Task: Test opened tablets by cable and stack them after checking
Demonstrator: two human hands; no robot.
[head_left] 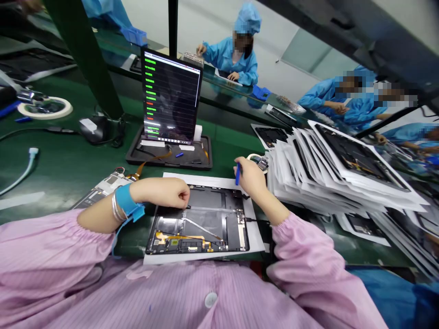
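An opened tablet back, with flat cables and gold connectors showing, lies on a white sheet at the near edge of the green table. My left hand, with a blue wrist strap, rests on the tablet's upper left edge with its fingers curled and pinched together; what they hold, if anything, is hidden. At the tablet's upper right corner, my right hand grips a small blue tool.
A lit tablet stands upright in a black tray behind. A tall slanted stack of tablets on white sheets fills the right. Another opened device, a mouse and tape rolls lie left. Workers in blue sit beyond.
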